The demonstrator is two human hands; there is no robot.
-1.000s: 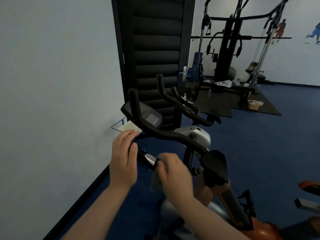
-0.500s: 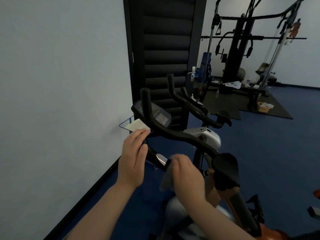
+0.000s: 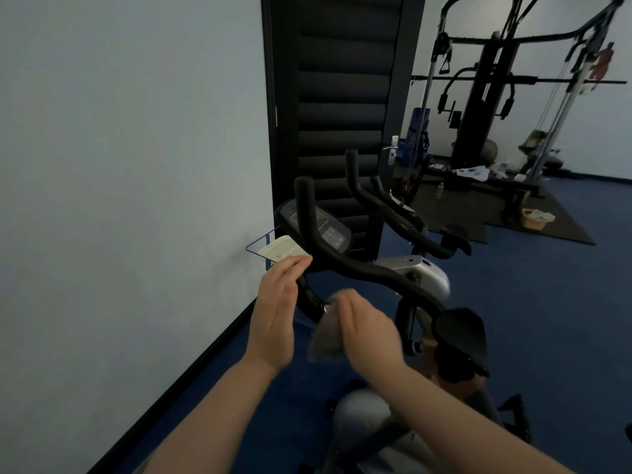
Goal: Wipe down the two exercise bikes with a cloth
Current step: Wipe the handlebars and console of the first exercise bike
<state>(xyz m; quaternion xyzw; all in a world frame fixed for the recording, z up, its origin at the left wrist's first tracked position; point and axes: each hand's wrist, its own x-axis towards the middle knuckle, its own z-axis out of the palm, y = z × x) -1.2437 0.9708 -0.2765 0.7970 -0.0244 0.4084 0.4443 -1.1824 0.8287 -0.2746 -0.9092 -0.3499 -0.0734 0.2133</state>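
"Two hands on the near bike (image 3: 403, 289): left hand (image 3: 275, 313) flat against the bar, right hand (image 3: 367, 331) clutching the cloth (image 3: 325, 340) there."

"Risk?"

"I'd say cloth snagging, then slipping."

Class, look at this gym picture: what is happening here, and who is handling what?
A person is cleaning the nearer exercise bike. The right hand holds a grey cloth against the lower left handlebar grip, while the left hand rests there with straight fingers, steadying the bar. The second bike stands just behind, with nobody touching it.
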